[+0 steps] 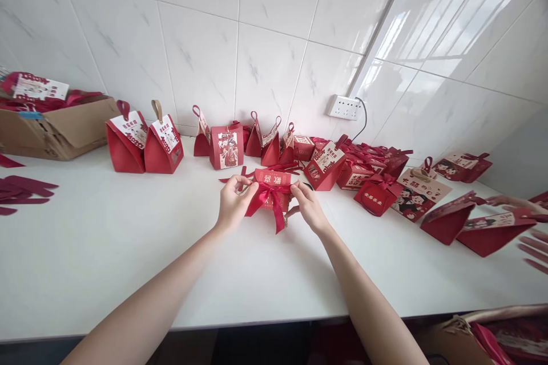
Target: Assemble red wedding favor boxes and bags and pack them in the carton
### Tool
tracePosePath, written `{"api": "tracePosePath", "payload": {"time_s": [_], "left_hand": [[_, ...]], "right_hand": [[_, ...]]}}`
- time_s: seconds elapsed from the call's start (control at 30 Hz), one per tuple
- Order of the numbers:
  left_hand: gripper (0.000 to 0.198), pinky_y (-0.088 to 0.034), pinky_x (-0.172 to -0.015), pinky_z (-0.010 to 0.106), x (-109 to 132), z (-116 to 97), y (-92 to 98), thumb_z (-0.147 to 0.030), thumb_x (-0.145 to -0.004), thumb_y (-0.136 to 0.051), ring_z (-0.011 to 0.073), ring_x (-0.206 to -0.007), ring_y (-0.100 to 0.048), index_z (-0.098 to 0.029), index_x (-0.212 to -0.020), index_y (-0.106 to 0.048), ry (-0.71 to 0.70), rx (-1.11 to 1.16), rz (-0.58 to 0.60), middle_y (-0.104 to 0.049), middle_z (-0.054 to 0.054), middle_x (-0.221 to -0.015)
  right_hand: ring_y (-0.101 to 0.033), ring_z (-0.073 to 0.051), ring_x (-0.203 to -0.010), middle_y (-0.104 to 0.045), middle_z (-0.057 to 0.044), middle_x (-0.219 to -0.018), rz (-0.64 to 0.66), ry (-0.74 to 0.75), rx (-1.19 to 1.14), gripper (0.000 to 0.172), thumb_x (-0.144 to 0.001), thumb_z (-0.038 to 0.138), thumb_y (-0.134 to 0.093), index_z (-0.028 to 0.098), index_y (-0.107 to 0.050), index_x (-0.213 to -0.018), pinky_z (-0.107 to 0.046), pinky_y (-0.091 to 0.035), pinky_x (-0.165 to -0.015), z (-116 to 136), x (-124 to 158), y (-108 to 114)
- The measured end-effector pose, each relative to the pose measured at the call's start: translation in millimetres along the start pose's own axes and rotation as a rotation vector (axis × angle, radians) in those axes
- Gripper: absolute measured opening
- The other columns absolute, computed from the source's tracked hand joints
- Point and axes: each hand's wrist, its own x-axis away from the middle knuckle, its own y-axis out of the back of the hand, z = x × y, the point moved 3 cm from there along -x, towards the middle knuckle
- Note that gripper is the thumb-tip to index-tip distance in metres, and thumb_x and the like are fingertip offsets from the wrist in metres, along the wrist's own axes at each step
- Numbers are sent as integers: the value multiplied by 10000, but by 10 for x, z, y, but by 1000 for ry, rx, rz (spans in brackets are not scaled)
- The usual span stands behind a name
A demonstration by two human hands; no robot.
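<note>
At a long white table (107,251), the left hand (233,201) and right hand (311,208), each grip narrow, pinch a glossy red ribbon bow (270,189) across a pale-lettered red cardboard box (274,177).

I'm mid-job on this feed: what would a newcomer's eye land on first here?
Probably the small red box near the middle of the white table, with the left hand and right hand at its shiny ribbon bow. Next, the cluster of red gift boxes behind it and to the right, standing out against the pale tiled wall.
</note>
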Motion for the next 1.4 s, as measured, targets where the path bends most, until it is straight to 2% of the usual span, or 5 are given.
{"api": "tracePosePath", "payload": {"time_s": [0.13,0.33,0.83,1.13,1.4], "left_hand": [[261,-440,-795,300,-11,12,5,-334,-674,-680,175,-839,-596,-172,-870,-622,47,13,9,-644,34,-833],[239,-453,-753,302,-13,14,15,-368,-694,-667,190,-819,-599,-165,-820,-674,14,-39,72,-666,49,-833],[206,-431,-725,276,-48,26,8,-366,-709,-647,159,-780,-567,-175,-747,-577,-68,-68,69,-607,25,-796],[206,-425,-702,274,-35,33,7,-334,-685,-652,147,-760,-549,-173,-771,-558,51,35,25,-581,18,-784],[118,-446,-712,262,-18,-2,-10,-296,-747,-577,147,-792,-553,-191,-785,-538,-38,-60,21,-585,16,-821]], "right_hand": [[-549,-128,-639,-477,18,-710,1,-11,-2,332,-782,514,-517,191,-466,-729,-264,-557,-425,-5,-1,3],[-550,-130,-637,-491,24,-692,-20,-16,-11,288,-767,469,-528,195,-450,-723,-265,-547,-424,-4,1,19],[-543,-137,-660,-487,23,-702,-17,6,-11,253,-778,436,-513,200,-437,-727,-269,-547,-422,-17,-3,23],[-551,-130,-623,-482,21,-699,-30,-16,9,234,-790,417,-475,196,-453,-717,-261,-537,-415,19,11,-4],[-550,-137,-591,-494,26,-662,43,-52,-102,192,-802,398,-473,208,-474,-776,-288,-541,-415,-12,5,-17]]}}
